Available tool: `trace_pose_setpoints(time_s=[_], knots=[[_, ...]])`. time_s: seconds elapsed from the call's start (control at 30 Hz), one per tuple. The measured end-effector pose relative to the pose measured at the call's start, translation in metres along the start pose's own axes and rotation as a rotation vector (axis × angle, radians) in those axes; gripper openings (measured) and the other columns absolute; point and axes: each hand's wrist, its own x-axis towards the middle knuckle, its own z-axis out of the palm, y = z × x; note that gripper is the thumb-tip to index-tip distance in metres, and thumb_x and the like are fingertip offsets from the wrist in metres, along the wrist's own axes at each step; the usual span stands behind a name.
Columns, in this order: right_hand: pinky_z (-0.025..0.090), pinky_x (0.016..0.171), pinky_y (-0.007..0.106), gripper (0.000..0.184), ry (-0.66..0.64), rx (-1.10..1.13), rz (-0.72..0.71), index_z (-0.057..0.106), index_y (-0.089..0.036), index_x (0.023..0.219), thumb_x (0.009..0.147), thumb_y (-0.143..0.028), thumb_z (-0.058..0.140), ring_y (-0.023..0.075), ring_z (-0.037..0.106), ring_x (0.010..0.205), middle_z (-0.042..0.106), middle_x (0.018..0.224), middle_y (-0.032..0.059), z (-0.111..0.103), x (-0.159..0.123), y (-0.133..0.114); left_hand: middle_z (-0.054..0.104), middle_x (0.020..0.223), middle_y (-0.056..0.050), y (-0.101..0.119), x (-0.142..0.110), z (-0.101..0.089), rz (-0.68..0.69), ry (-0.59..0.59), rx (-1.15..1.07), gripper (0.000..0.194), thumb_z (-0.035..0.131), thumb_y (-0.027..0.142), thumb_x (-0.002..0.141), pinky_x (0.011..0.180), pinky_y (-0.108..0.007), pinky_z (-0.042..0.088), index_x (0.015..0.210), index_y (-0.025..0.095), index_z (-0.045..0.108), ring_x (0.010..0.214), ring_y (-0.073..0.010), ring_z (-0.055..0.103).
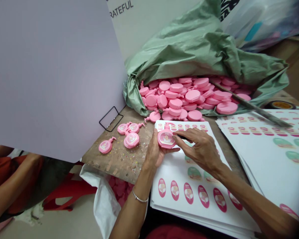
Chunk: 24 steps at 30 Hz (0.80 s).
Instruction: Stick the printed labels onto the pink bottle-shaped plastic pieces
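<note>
My left hand (154,153) is wrapped round a small pink toy pump bottle (166,138) and holds it upright above a stack of sticker sheets (181,172). A round picture sticker covers the bottle's front. My right hand (201,146) is closed on a thin dark tool (181,136), mostly hidden by the fingers. Its thumb and fingertips touch the right edge of the bottle. The sheets under both hands carry rows of pink oval and green stickers. Left of my hands, several stickered pump bottles (132,140) lie on the wooden table (114,159).
A green sack (179,49) lies open at the back, spilling plain pink bottles (175,103). A long flat strip (254,108) leans out of it. More sticker sheets (271,149) lie at right. A grey panel (52,73) stands at left; another person's arm (12,186) shows below it.
</note>
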Motion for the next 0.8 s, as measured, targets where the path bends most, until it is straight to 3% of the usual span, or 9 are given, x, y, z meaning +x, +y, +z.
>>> trace_pose_setpoints(time_s=[0.57, 0.8], knots=[[0.049, 0.071, 0.034, 0.018, 0.061, -0.032, -0.065, 0.074, -0.017, 0.089, 0.086, -0.029, 0.061, 0.0201, 0.067, 0.074, 0.075, 0.081, 0.0068, 0.0024, -0.0012, -0.0009, 0.066, 0.121, -0.015, 0.0013, -0.0019, 0.0007, -0.007, 0.0, -0.018, 0.05, 0.038, 0.049, 0.096, 0.079, -0.044, 0.059, 0.128, 0.015, 0.058, 0.102, -0.0274, 0.066], [0.05, 0.075, 0.035, 0.018, 0.019, 0.005, 0.0, 0.074, -0.019, 0.089, 0.086, -0.031, 0.061, 0.0205, 0.068, 0.077, 0.075, 0.084, 0.0067, 0.0, -0.0001, -0.004, 0.067, 0.12, -0.014, 0.0011, -0.0033, 0.0008, 0.002, 0.012, -0.007, 0.05, 0.04, 0.05, 0.095, 0.079, -0.045, 0.059, 0.128, 0.017, 0.059, 0.101, -0.0271, 0.066]])
